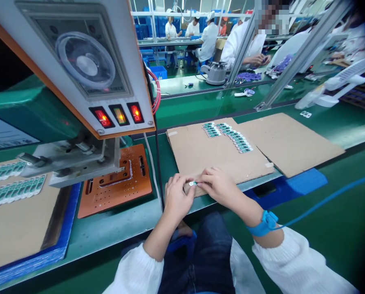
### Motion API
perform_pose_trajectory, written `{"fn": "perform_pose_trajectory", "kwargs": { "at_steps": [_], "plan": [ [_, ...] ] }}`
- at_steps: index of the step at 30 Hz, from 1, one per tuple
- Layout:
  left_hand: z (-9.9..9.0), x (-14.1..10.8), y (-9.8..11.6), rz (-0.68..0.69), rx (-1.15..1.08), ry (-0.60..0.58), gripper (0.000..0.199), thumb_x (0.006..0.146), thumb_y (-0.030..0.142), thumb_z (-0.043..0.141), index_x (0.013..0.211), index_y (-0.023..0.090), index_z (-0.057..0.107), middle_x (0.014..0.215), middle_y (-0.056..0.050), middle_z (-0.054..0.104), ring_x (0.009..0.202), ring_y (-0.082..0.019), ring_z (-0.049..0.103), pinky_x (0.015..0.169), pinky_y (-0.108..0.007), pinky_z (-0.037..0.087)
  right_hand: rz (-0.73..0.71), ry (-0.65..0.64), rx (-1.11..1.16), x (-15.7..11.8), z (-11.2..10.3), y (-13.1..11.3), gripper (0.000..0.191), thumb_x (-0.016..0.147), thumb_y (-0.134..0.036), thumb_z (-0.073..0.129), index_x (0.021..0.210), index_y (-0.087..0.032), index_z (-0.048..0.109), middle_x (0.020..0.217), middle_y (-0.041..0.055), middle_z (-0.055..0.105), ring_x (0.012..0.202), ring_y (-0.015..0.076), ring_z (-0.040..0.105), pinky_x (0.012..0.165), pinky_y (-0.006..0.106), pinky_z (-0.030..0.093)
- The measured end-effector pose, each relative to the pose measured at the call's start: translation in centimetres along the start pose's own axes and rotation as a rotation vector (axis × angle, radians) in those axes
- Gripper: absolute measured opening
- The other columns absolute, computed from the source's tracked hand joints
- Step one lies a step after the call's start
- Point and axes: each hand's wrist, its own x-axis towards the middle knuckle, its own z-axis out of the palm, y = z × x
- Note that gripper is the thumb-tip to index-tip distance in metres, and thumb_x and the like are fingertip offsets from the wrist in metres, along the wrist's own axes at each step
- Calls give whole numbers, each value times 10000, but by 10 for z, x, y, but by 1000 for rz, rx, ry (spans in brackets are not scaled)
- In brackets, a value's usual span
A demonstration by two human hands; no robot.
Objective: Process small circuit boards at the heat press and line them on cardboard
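Observation:
Both hands meet at the near edge of a cardboard sheet [200,151]. A small white-and-green piece [192,183] is pinched between them. My left hand [178,194] holds its left side with thumb and fingers, and my right hand [217,185], with a blue strap on the wrist, grips its right side. Farther back on the same cardboard lie rows of similar green-and-white pieces [242,143], with a shorter row [211,130] to their left.
At the left stands a press with a timer box [87,65] above an orange perforated plate [121,179]. A tray of more pieces [13,228] lies far left. Another cardboard sheet [295,141] lies right. A blue cord [332,198] runs from the right wrist. People sit across the bench.

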Motion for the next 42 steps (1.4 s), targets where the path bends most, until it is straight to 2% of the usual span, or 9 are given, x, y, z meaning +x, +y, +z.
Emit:
{"fn": "perform_pose_trajectory", "kwargs": {
  "at_steps": [5,8,12,20,25,32,36,39,42],
  "plan": [
    [4,-2,0,32,104,4,83,894,272,634,921,255,711,991,-43,639,927,-248,576,826,-393,438,15,-43,-7,3,-3,1,135,938,-202,641,833,-194,726,822,52,640,782,211,532,715,357,441],
    [5,-2,1,13,164,4,103,902,284,621,872,242,710,982,-41,634,913,-240,570,808,-378,423,34,44,121,-5,1,7,86,929,-235,665,956,-195,736,858,56,652,838,222,567,767,376,475],
    [5,0,4,-5,180,-6,97,893,286,622,855,247,702,981,-33,632,924,-240,571,809,-375,407,78,176,281,-20,6,15,173,942,-238,650,1096,-203,718,965,70,662,934,222,599,844,382,510],
    [8,1,4,-7,221,-5,91,891,293,624,851,250,693,975,-32,635,932,-245,577,802,-374,399,-24,222,-27,-29,16,10,177,980,-244,578,1076,-178,711,1052,108,671,973,259,574,856,431,495],
    [5,-5,6,47,294,-14,105,905,331,616,911,254,687,1014,-44,640,931,-254,571,772,-379,394,-42,194,-66,-30,15,12,167,999,-234,544,1068,-183,688,1045,97,679,966,249,586,836,408,479],
    [-1,-1,14,71,434,-30,257,1001,353,459,931,258,687,1072,-57,667,964,-272,550,756,-397,379,-42,196,-63,-27,15,6,153,1018,-224,500,1035,-187,647,1012,86,682,950,243,591,830,401,422],
    [-12,-5,17,97,251,-64,249,1002,322,452,872,225,641,1025,-64,649,957,-263,539,788,-393,383,40,180,163,-33,3,-11,196,1036,-254,443,949,-199,609,941,65,642,887,221,572,811,387,412],
    [-28,-22,14,99,-143,-147,302,1018,352,400,805,207,558,854,-31,591,829,-205,537,747,-340,396,143,132,539,-37,-4,-38,258,1050,-339,407,901,-208,571,853,35,582,796,187,548,749,338,434],
    [-43,-47,6,-34,-560,-176,423,1037,442,298,758,208,512,687,13,503,643,-152,486,631,-287,382,217,71,871,-34,3,-75,304,1046,-411,410,875,-208,559,795,15,558,748,169,542,722,312,445]
  ]
}}
